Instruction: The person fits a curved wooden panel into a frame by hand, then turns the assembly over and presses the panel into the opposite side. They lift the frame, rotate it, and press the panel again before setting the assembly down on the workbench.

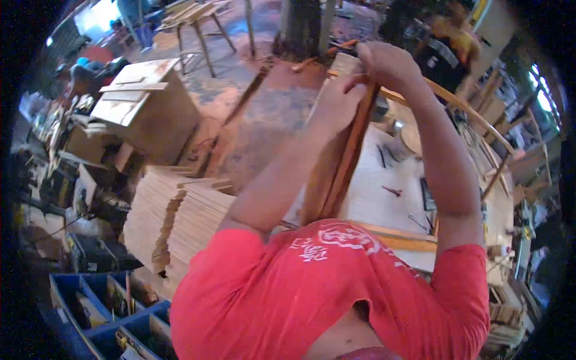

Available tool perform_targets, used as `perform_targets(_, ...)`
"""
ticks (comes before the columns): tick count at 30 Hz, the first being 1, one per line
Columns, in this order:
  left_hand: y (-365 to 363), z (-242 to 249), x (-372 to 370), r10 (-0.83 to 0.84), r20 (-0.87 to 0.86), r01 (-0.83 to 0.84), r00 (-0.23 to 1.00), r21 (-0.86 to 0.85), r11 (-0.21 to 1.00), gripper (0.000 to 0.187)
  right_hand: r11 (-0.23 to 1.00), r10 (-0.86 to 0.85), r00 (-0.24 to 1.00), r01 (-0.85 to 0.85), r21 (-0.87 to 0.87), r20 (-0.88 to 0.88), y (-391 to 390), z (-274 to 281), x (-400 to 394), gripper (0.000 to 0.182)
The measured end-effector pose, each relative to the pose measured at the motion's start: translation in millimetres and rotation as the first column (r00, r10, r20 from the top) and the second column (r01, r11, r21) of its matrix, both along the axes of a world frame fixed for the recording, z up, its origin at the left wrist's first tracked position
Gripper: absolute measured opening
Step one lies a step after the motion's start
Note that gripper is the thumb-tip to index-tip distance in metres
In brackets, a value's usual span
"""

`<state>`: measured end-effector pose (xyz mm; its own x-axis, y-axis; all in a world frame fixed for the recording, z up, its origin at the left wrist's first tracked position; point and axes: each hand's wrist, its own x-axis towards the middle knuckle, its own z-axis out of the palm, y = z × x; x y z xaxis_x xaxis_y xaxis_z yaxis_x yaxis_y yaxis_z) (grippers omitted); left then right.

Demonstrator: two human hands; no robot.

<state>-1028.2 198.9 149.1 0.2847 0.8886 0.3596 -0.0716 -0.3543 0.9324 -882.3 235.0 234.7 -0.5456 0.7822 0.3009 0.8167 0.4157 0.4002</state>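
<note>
Head view: hands [341,107] [391,66] hold long, straight, brown wooden piece [349,165].

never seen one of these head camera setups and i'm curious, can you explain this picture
There is no machine: a person in a red T-shirt works bare-handed. The camera sits on that person's head, looking forward and down. The left hand and right hand meet at the far end of a long reddish-brown wooden piece, apparently gripping it. To its right, a pale work surface bears a small red tool and other items too blurred to name.
</note>
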Motion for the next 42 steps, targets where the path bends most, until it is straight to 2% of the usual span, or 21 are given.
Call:
perform_targets(2, 0.5, -9.3, -0.3, -0.039, 0.046, 0.041, 0.998, -0.043, 0.998, 0.032, 0.992, -0.078, 0.974, 0.054, -0.117, -0.211, -12.4, 10.4, -9.8, 0.044)
perform_targets(3, -0.5, -14.1, -2.5, -0.053, 0.078, 0.060, 0.995, -0.080, 0.995, 0.032, 0.995, 0.063, 0.991, -0.053, 0.087, -0.116, -4.9, -1.6, -1.5, 0.019)
perform_targets(7, -12.5, -16.6, -11.3, -0.039, 0.005, 0.039, 0.999, -0.134, 0.990, 0.032, 0.992, 0.120, 0.971, -0.110, 0.060, -0.206, 9.4, -10.2, 4.5, 0.029)
perform_targets(9, -13.6, -23.5, -11.0, -0.094, 0.053, 0.099, 0.994, -0.089, 0.991, 0.033, 0.999, -0.016, 0.965, 0.005, -0.043, -0.262, 11.1, -8.7, 3.5, 0.040)
perform_targets(12, -16.1, -28.7, -13.5, -0.143, 0.108, 0.158, 0.984, -0.146, 0.977, 0.034, 0.993, -0.103, 0.922, 0.072, -0.097, -0.373, 9.5, -8.7, 0.9, 0.049)
perform_targets(17, -24.2, -40.8, -19.8, -0.151, 0.044, 0.156, 0.988, -0.158, 0.975, 0.035, 0.990, -0.109, 0.940, 0.071, -0.125, -0.325, 5.5, -4.8, -0.2, 0.046)
perform_targets(19, -26.1, -45.7, -22.7, -0.168, 0.045, 0.173, 0.985, -0.178, 0.969, 0.035, 1.000, -0.010, 0.941, 0.002, -0.024, -0.338, 1.5, -5.7, -4.2, 0.042)
perform_targets(21, -27.7, -51.5, -24.0, -0.163, -0.025, 0.155, 0.986, -0.192, 0.969, 0.036, 0.998, -0.047, 0.942, 0.031, -0.053, -0.333, 6.2, -7.1, -1.7, 0.041)
perform_targets(23, -32.5, -51.7, -27.9, -0.203, -0.007, 0.196, 0.979, -0.223, 0.955, 0.036, 0.995, -0.078, 0.943, 0.056, -0.077, -0.325, 7.0, -6.6, 0.5, 0.040)
perform_targets(25, -38.6, -53.3, -33.1, -0.234, 0.006, 0.230, 0.972, -0.227, 0.946, 0.036, 0.995, -0.048, 0.993, 0.038, -0.094, -0.105, 3.3, 1.2, -0.9, 0.040)
perform_targets(26, -40.0, -57.7, -34.7, -0.226, -0.044, 0.213, 0.973, -0.204, 0.956, 0.036, 0.998, -0.037, 0.994, 0.032, -0.058, -0.098, 5.8, 3.3, -2.4, 0.040)
perform_targets(28, -34.4, -54.7, -37.9, -0.217, -0.086, 0.201, 0.972, -0.170, 0.965, 0.036, 0.998, -0.066, 0.954, 0.066, -0.010, -0.293, 1.6, -4.1, -5.5, 0.039)
perform_targets(29, -36.0, -55.7, -40.2, -0.246, -0.110, 0.222, 0.963, -0.194, 0.955, 0.037, 0.986, -0.151, 0.952, 0.125, -0.112, -0.267, -2.4, 1.6, -6.5, 0.035)
perform_targets(30, -39.6, -55.6, -41.0, -0.276, -0.130, 0.242, 0.952, -0.226, 0.944, 0.037, 0.984, -0.158, 0.953, 0.130, -0.121, -0.258, -4.6, 3.2, -5.7, 0.035)
perform_targets(31, -41.1, -53.6, -40.6, -0.279, -0.120, 0.245, 0.953, -0.238, 0.940, 0.037, 0.995, -0.082, 0.968, 0.067, -0.071, -0.238, -6.0, 2.0, -4.4, 0.036)
perform_targets(33, -34.0, -38.2, -43.3, -0.214, -0.165, 0.202, 0.963, -0.087, 0.976, 0.038, 0.999, -0.003, 0.977, -0.005, -0.037, -0.212, -6.7, 1.3, -5.5, 0.037)
perform_targets(36, -10.6, -8.7, -35.0, -0.117, -0.126, 0.114, 0.985, -0.033, 0.993, 0.039, 0.995, -0.047, 0.966, 0.024, -0.093, -0.255, -6.2, 3.6, -6.9, 0.046)
perform_targets(38, 12.4, 0.1, -23.2, -0.171, 0.024, 0.165, 0.985, 0.162, 0.973, 0.040, 0.987, -0.121, 0.930, 0.074, -0.144, -0.347, -4.9, 4.3, -7.7, 0.046)
perform_targets(39, 18.0, 0.4, -17.3, -0.172, 0.025, 0.166, 0.985, 0.162, 0.973, 0.040, 0.987, -0.121, 0.930, 0.075, -0.143, -0.346, -3.9, 4.4, -7.3, 0.046)
perform_targets(41, 25.4, -2.7, -5.9, -0.283, 0.202, 0.269, 0.937, 0.097, 0.958, 0.042, 0.985, -0.094, 0.938, 0.039, -0.165, -0.335, -2.3, 4.6, -3.7, 0.048)
perform_targets(42, 25.8, -2.5, -5.3, -0.289, 0.201, 0.273, 0.936, 0.102, 0.956, 0.042, 0.986, -0.097, 0.937, 0.044, -0.160, -0.336, -2.0, 4.6, -2.9, 0.048)
